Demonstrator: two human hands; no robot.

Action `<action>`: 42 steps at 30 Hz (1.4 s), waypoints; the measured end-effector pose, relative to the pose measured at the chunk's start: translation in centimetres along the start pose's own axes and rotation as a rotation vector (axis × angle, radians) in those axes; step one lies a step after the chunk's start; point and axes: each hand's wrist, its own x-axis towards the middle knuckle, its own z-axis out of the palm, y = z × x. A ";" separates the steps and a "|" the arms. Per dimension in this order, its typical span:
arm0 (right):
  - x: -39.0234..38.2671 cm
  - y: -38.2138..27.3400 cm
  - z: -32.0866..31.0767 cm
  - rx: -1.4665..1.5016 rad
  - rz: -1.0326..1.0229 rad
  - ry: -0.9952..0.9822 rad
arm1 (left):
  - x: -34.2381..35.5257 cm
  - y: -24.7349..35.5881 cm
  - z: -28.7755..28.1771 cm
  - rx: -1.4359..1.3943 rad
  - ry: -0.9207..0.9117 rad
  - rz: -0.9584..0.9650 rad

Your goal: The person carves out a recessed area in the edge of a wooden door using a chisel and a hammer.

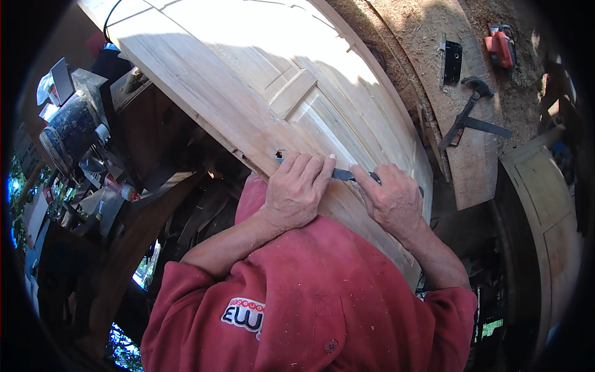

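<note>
A pale wooden panelled door [211,93] lies in front of me, close against my red shirt. My right hand [390,195] is closed around the dark handle of a chisel [343,175]. Its flat grey blade runs leftward, low over the wood. Across the blade lie the fingers of my left hand [297,189], pressing it down near its far end. Just beyond those fingers a small dark hole [279,154] shows in the door's surface, near its edge. The left fingers hide most of the blade, and the right hand covers much of the handle.
At the right, a sawdust-covered board [474,167] carries a hammer [477,93], a try square [474,124] and a black phone [452,62]. Beyond sits a red power tool [501,46]. Another panelled door [545,192] stands far right. A dark blue cylinder [68,133] is among clutter at left.
</note>
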 end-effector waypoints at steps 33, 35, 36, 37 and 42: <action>0.5 -6.0 -5.0 -0.043 0.238 -0.217 | -0.3 -0.5 0.1 -0.151 0.131 0.096; 0.8 -6.8 -5.2 -0.057 0.264 -0.236 | -0.6 -0.8 0.3 -0.165 0.129 0.103; 0.8 -7.1 -5.1 -0.071 0.282 -0.252 | -0.9 -0.9 0.4 -0.172 0.132 0.106; 0.6 -7.4 -5.2 -0.082 0.278 -0.244 | -0.9 -1.0 0.3 -0.167 0.145 0.110; -0.7 -5.9 -3.3 0.202 0.337 -0.295 | -1.4 -1.3 -0.4 -0.137 0.051 0.187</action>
